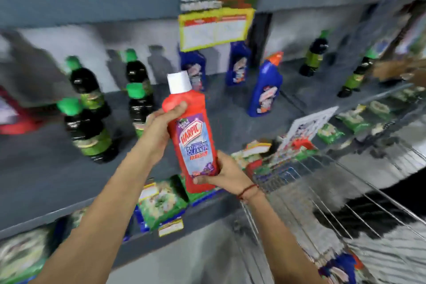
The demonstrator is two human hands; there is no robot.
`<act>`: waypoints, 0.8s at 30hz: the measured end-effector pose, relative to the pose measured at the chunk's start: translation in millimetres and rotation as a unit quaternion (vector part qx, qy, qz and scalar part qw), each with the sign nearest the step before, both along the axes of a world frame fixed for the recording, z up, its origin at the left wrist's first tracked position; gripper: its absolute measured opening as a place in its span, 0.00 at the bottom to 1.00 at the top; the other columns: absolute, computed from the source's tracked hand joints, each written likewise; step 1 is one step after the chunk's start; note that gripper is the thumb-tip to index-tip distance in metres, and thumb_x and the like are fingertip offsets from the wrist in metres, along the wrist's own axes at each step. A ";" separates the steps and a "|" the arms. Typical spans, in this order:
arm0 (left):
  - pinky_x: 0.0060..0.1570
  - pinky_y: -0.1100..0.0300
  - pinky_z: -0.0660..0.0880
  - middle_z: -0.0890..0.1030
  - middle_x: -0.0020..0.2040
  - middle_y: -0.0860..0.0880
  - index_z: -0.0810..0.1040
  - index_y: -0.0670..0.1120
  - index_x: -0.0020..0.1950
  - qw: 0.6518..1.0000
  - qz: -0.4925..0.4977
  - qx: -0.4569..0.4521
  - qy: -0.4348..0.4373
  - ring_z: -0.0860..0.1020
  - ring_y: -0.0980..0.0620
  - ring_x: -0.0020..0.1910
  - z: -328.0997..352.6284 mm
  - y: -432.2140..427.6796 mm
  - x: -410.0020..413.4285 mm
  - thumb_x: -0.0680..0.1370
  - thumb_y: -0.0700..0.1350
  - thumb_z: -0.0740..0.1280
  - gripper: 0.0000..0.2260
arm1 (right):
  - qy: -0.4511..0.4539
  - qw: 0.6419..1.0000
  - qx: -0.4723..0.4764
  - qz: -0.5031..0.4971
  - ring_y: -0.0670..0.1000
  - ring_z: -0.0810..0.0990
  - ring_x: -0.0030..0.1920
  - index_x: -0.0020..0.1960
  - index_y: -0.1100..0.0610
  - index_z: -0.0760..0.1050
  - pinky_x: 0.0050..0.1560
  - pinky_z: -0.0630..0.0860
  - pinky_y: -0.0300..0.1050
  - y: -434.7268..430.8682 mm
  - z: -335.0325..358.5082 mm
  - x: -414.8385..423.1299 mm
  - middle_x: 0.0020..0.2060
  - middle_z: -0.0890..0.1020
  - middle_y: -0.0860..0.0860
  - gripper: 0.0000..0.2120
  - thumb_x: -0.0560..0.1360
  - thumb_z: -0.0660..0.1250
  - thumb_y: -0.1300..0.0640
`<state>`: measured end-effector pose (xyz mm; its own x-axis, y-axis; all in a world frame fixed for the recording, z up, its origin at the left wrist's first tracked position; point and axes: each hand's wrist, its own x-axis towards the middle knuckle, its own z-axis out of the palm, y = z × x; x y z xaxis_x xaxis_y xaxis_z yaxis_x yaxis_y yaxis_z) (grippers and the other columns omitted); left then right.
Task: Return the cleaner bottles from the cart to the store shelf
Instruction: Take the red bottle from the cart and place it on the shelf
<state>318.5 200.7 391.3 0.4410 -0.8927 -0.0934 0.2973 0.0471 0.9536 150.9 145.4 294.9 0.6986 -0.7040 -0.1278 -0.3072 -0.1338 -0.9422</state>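
I have a red Harpic bathroom cleaner bottle (192, 138) held up in both hands, in front of the grey store shelf (46, 182) and above its front edge. My left hand (161, 122) has its grip wrapped around the bottle's shoulder, just below the white cap (179, 82); my right hand (227, 174) has its grip closed around the base, with a red thread bracelet (247, 191) on that wrist. The bottle stands nearly upright, label facing me, tilted slightly left at the top.

On the shelf board, dark bottles with green caps (88, 131) stand towards the left end, with blue toilet cleaner bottles (265, 90) near the back wall and middle. More dark bottles with green caps sit towards the right end. A yellow-bordered price sign (215, 27) hangs from the shelf edge above. Below the front edge, green packets (161, 203) fill the lower shelf. The wire cart (334, 205) sits at my right, beside the shelf, with a blue bottle (341, 268) partly visible in its near corner. Much of the view is blurred.
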 end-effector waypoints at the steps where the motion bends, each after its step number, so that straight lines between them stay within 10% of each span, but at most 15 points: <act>1: 0.45 0.58 0.76 0.86 0.37 0.52 0.82 0.45 0.44 1.000 0.021 0.002 -0.009 0.81 0.56 0.35 3.9 18.4 15.3 0.63 0.51 0.72 0.14 | 0.003 1.000 -0.004 0.020 0.41 0.80 0.48 0.52 0.50 0.75 0.53 0.78 0.38 9.7 3.4 18.2 0.50 0.83 0.47 0.25 0.58 0.81 0.57; 10: 0.35 0.67 0.78 0.86 0.36 0.54 0.84 0.48 0.40 0.983 0.154 -0.055 -0.082 0.83 0.57 0.35 19.8 171.2 122.9 0.66 0.47 0.73 0.05 | -0.027 0.986 -0.041 0.162 0.36 0.81 0.48 0.45 0.36 0.75 0.53 0.78 0.38 114.7 21.4 165.2 0.44 0.83 0.37 0.24 0.56 0.81 0.52; 17: 0.39 0.65 0.79 0.87 0.40 0.53 0.84 0.48 0.43 0.966 0.217 -0.064 -0.126 0.83 0.56 0.39 17.4 238.5 201.0 0.64 0.47 0.76 0.10 | -0.032 0.971 -0.096 0.214 0.40 0.80 0.45 0.52 0.58 0.79 0.47 0.75 0.26 161.1 28.2 276.2 0.51 0.85 0.56 0.26 0.57 0.81 0.57; 24: 0.43 0.63 0.79 0.87 0.43 0.52 0.84 0.49 0.45 0.961 0.225 -0.057 -0.152 0.84 0.54 0.43 11.0 256.7 264.8 0.58 0.53 0.79 0.18 | -0.029 0.977 -0.098 0.186 0.49 0.79 0.49 0.54 0.61 0.77 0.56 0.78 0.48 179.7 25.1 353.4 0.52 0.83 0.59 0.28 0.56 0.81 0.62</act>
